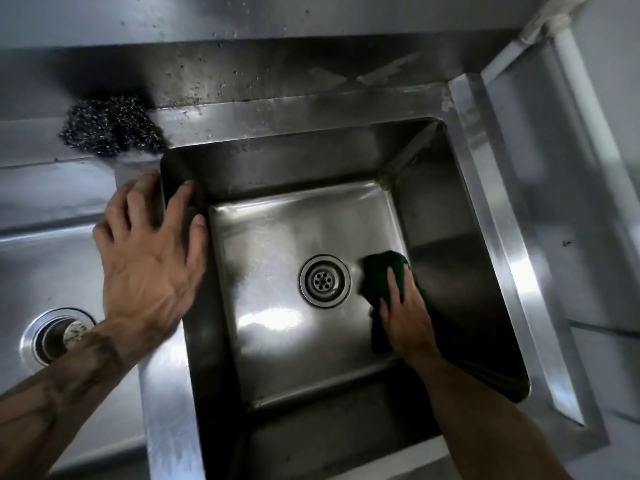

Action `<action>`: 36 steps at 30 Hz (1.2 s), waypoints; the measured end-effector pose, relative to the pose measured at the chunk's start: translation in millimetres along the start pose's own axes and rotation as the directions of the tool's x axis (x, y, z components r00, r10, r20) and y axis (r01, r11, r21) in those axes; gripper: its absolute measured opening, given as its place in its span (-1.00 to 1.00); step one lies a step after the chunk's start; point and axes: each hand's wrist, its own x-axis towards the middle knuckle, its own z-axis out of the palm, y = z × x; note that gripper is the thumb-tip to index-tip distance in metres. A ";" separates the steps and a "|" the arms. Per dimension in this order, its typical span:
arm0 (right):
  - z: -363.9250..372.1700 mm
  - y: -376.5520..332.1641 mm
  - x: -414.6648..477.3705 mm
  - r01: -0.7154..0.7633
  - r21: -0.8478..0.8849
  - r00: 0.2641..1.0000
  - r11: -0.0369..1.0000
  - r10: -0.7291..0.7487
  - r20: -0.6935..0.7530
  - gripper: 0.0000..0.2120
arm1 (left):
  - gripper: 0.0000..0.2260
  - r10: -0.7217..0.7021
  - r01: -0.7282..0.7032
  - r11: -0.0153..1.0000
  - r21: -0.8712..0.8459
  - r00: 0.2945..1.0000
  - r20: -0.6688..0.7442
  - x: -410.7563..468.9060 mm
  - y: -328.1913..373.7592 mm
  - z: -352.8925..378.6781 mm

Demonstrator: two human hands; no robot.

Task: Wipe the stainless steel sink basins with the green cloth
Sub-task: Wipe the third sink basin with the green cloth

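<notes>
The green cloth point(379, 271) lies on the floor of the right basin point(277, 341), just beside its drain point(325, 280), pressed flat under the straight fingers of the right hand point(405, 320). The left hand point(149, 251), fingers spread and holding nothing, braces on the rim point(166, 393) between basins. Floor-wiping appears under way; the walls and left basin point(52, 271) likely follow. Count: one cloth, two basins, two drains, one steel scourer point(110, 126).

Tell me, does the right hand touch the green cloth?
Touching. The head view shows the right hand lying directly on top of the green cloth, with no gap between them.
</notes>
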 end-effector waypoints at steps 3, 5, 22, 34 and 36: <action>0.0 -6.5 -18.3 -0.078 -0.016 0.991 0.997 0.079 0.105 -0.34 | -0.54 -0.005 0.005 1.000 -0.008 1.000 0.010 0.5 0.3 -1.3; 4.4 -14.8 -35.9 -0.154 0.002 0.974 0.988 0.152 0.166 -0.30 | -0.53 -0.012 0.012 1.000 -0.005 1.000 0.025 0.8 -0.8 -1.3; 13.2 -190.0 -92.9 -0.504 0.116 0.785 0.856 0.399 0.474 -0.15 | -0.56 -0.039 0.039 0.999 0.005 0.997 0.065 1.5 0.6 -4.6; -12.0 -233.6 -113.2 -0.056 0.346 0.566 0.937 -0.256 0.784 -0.16 | -0.56 -0.037 0.037 0.999 0.008 0.997 0.071 2.7 1.4 -8.2; -14.3 -231.3 -111.3 -0.105 0.398 0.575 0.911 -0.271 0.772 -0.23 | -0.56 -0.042 0.041 0.999 0.017 0.997 0.070 2.6 0.6 -8.0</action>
